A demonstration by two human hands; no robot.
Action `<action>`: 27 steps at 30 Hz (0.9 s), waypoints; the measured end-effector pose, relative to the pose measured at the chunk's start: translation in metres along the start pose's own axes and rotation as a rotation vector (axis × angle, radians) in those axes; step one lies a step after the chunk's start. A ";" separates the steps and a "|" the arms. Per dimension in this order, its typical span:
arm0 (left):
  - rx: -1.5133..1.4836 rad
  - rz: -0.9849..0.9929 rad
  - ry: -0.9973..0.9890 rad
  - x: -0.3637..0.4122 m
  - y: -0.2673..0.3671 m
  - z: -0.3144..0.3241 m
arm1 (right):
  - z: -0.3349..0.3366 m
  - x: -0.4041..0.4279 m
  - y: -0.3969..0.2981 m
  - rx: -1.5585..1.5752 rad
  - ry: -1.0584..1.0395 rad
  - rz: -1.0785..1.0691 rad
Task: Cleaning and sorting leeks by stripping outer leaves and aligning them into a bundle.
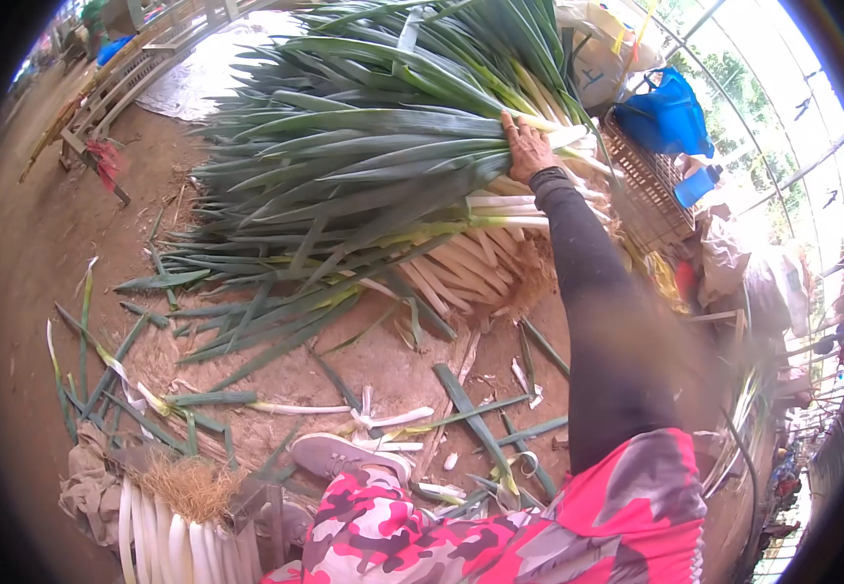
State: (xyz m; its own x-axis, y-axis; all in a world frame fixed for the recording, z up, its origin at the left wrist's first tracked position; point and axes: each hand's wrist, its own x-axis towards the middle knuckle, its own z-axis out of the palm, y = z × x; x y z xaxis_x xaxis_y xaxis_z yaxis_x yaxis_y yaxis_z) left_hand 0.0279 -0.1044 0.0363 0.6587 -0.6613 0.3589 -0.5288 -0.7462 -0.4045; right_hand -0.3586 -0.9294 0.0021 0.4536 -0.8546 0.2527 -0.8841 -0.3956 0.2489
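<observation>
My right hand point(529, 150), at the end of a dark sleeve, reaches far out over a large heap of long green onions point(363, 146). Its fingers curl over several green onion stalks point(465, 150) where the green leaves meet the pale stems. White stalk ends poke out just past the fingers, and the thumb side is partly hidden. Under the forearm, more white stems point(458, 266) end in tangled brown roots point(531, 274). My left hand is out of view. At the lower left, white onion stems with bushy roots point(188, 485) lie side by side against a stand.
Cut leaves and peelings point(363, 420) litter the dirt floor around my shoe point(349, 456). A brown plastic crate point(648, 190) with a blue bag point(666, 113) and a blue bottle point(697, 186) stands right of the heap. A wooden rack point(137, 80) is at the upper left.
</observation>
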 end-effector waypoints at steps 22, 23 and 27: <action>-0.018 -0.026 -0.010 -0.002 -0.016 0.020 | -0.024 -0.142 -0.223 0.369 -0.093 -0.396; -0.017 -0.032 -0.018 -0.006 -0.023 0.021 | -0.025 -0.153 -0.263 0.484 -0.221 -0.343; -0.024 -0.076 -0.075 -0.028 -0.053 0.029 | -0.011 -0.185 -0.410 0.858 -0.068 -0.344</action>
State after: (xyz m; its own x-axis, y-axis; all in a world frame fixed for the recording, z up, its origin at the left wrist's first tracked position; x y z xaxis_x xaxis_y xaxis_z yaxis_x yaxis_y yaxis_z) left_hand 0.0532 -0.0444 0.0228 0.7349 -0.5961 0.3232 -0.4882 -0.7960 -0.3579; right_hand -0.0791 -0.6061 -0.1365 0.7227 -0.6513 0.2313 -0.4950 -0.7212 -0.4846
